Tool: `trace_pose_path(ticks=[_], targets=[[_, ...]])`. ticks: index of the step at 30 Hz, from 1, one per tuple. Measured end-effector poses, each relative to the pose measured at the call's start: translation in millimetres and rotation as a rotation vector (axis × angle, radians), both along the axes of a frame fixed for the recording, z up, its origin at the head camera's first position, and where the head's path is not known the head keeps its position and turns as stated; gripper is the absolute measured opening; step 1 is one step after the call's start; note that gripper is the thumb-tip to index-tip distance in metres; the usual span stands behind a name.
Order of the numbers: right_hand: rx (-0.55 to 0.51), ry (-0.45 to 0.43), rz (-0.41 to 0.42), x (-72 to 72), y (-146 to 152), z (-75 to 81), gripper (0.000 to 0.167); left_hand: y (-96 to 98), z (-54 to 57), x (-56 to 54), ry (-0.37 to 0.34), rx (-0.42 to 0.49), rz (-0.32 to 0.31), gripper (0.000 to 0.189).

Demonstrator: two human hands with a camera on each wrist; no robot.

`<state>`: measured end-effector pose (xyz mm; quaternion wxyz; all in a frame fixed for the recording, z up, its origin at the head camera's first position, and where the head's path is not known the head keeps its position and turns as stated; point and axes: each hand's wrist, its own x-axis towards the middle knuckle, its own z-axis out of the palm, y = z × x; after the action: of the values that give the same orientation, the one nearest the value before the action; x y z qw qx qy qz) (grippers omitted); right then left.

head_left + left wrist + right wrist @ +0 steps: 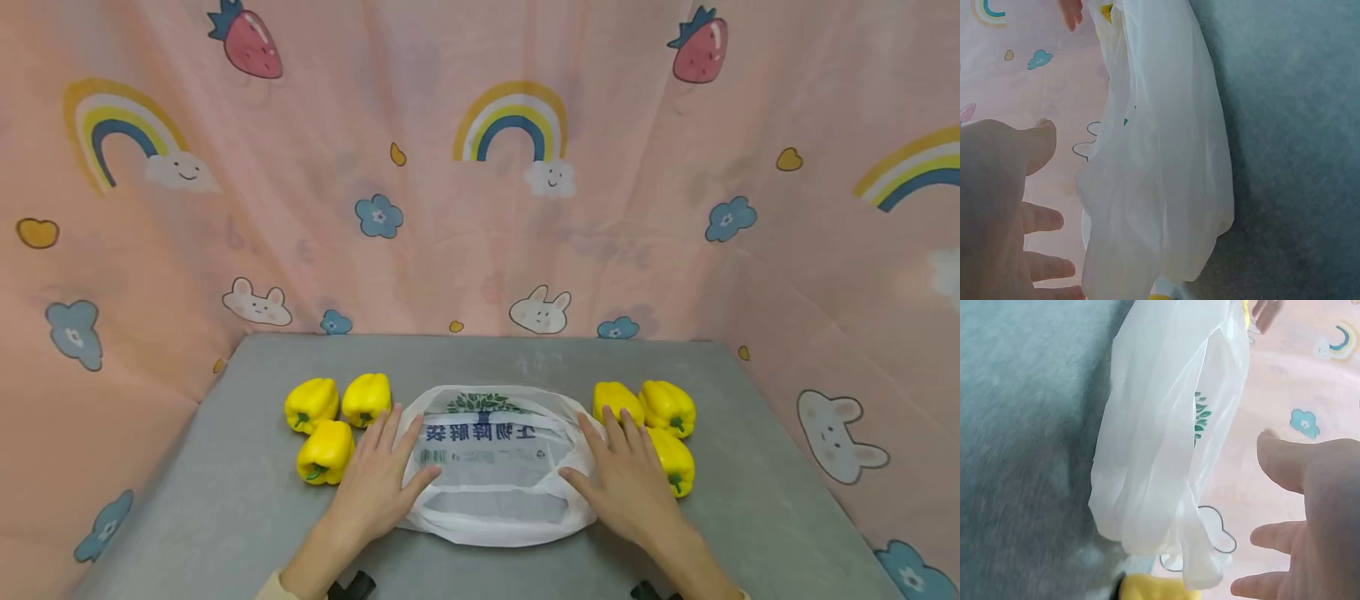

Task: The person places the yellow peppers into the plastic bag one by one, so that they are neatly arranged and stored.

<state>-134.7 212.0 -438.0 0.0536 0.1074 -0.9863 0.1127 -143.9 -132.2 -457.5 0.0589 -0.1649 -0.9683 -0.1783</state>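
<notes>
A white plastic bag [495, 533] stands on the grey table with its mouth spread wide toward me; green leaves and blue characters show inside it. My left hand [378, 479] is beside the bag's left rim, fingers spread and straight. On the other side, my right hand [628, 479] mirrors it, fingers extended near the right rim. In the left wrist view, the bag's thin side [1166, 137] shows in folds, with the left hand [997, 212] above it and nothing gripped. The right wrist view shows the right hand [1329, 512] likewise spread near the bag's loose edge [1200, 550].
Three yellow bell peppers [325, 452] sit left of the bag, behind and beside my left hand. Three more yellow bell peppers [667, 407] cluster on the right, partly covered by my right hand. A pink patterned cloth [420, 275] surrounds the grey table [225, 517].
</notes>
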Motion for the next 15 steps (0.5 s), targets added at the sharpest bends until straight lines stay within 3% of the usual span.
trace_pose_path(ticks=[6,15], targets=[[-0.027,0.039,0.012,3.7,12,3.9,0.075,-0.4,-3.7,-2.0,-0.006,0.062,-0.01,0.071],[-0.088,0.128,0.009,9.1,35,8.5,0.067,-0.5,-10.6,-8.8,-0.057,0.172,0.045,0.066]])
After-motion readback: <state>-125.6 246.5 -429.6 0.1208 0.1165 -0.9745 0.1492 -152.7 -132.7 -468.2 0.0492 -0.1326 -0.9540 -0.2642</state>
